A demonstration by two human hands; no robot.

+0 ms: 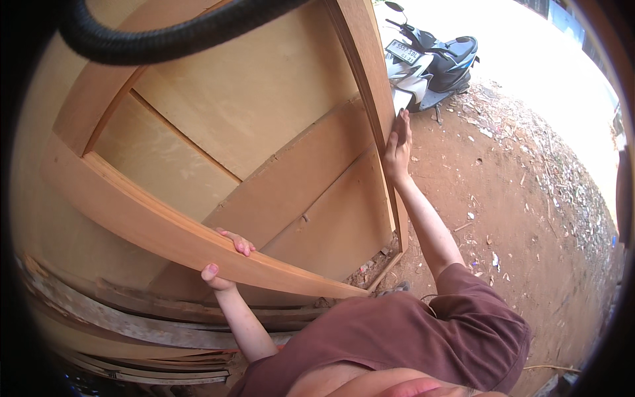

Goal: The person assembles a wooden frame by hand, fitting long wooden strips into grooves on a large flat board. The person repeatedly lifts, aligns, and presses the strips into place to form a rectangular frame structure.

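A large light-brown wooden frame (159, 228) stands in front of me, its two long sides running away from my body and a crosspiece joining them at the far left. My left hand (218, 279) is wrapped round the near left side, thumb on the outer face and fingertips over the inner edge. Against the outer face of the right side lies my right hand (397, 155), its fingers stretched out and pointing away from me. Parts of both palms are hidden.
Large plywood sheets (264, 86) stand behind the frame. Long boards (165, 334) are stacked at the lower left. A parked scooter (433, 69) is beyond the frame's right side, on dirt ground (476, 198) with scattered litter. A dark ribbed hose (178, 45) crosses the top.
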